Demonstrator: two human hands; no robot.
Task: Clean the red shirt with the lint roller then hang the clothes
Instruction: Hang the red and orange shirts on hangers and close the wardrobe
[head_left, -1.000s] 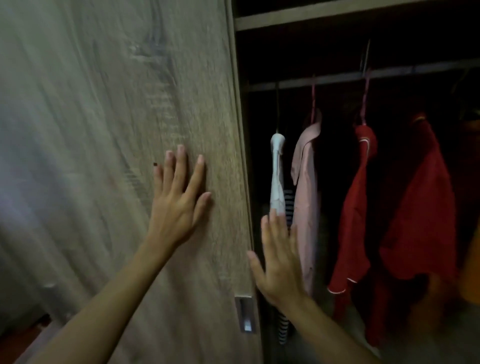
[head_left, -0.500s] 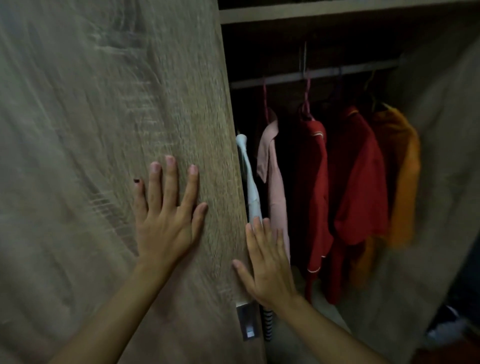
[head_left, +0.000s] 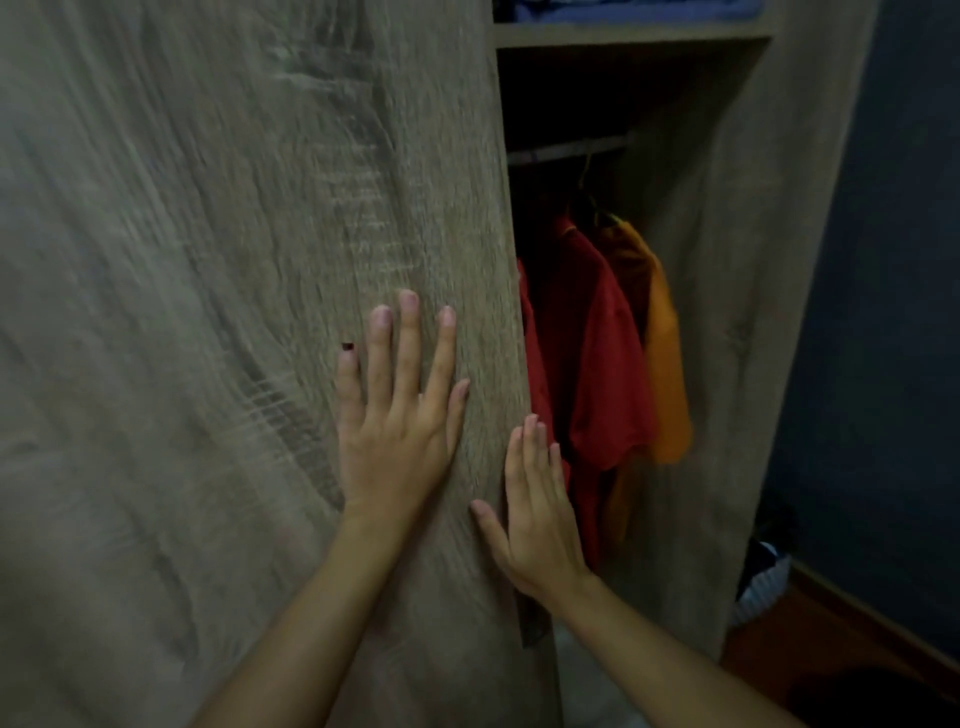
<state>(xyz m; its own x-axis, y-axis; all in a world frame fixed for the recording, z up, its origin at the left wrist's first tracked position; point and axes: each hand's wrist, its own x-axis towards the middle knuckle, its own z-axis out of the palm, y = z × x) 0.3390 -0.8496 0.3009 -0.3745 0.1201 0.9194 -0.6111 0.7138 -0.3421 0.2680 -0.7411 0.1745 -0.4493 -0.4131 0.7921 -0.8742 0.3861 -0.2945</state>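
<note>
Pressing flat against the wooden wardrobe door (head_left: 260, 312), the left hand (head_left: 395, 431) is spreading its fingers wide and upward, its grip holding nothing, with the forearm rising from the lower edge of the view. Just beside it, the right hand (head_left: 540, 525) is lying open along the door's right edge, fingers straight and pointing up, thumb splayed onto the door face, its grip also empty. Past that edge, in the narrow gap, the red shirt (head_left: 597, 364) is hanging from the rail (head_left: 566, 150), its long axis vertical, with an orange garment (head_left: 667, 364) touching its right side. A shelf (head_left: 623, 34) is running above the rail.
</note>
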